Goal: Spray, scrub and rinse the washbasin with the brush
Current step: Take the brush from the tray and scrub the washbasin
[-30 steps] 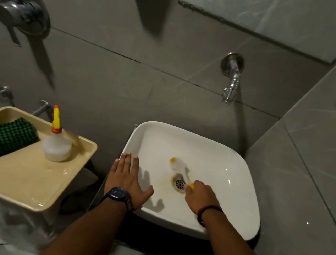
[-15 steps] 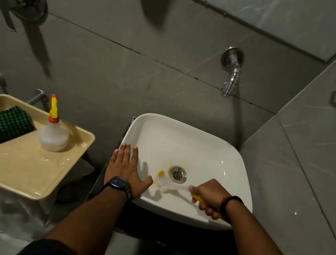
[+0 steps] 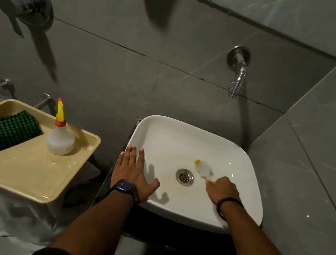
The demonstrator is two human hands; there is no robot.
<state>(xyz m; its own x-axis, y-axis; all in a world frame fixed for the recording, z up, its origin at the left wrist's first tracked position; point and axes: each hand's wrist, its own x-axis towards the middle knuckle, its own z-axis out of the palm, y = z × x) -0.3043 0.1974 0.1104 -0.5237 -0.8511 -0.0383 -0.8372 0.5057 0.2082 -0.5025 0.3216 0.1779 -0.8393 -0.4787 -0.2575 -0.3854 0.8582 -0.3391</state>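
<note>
Down in the bowl of the washbasin [image 3: 182, 142], just right of the drain [image 3: 185, 177], lies the head of the brush [image 3: 202, 168], its pale bristles blurred and a yellow tip at its far end. The right hand [image 3: 223, 191] has its grip closed around the yellow handle, most of which is hidden under the fingers, so the brush's long axis runs from the near right of the bowl up toward the far left, head pointing away from the person and slightly toward the drain. That angle likely lets the bristles press flat on the sloping floor of the bowl. The left hand [image 3: 132, 171] lies flat and spread, holding nothing, on the washbasin's near left rim, seemingly to brace the body while scrubbing. Well to the left, the spray bottle [image 3: 60, 138] stands upright on the toilet tank lid [image 3: 25, 171] beside a green scrubber [image 3: 7, 131], parked within reach. No water runs from the wall tap [image 3: 237, 81], so rinsing appears not yet begun.
</note>
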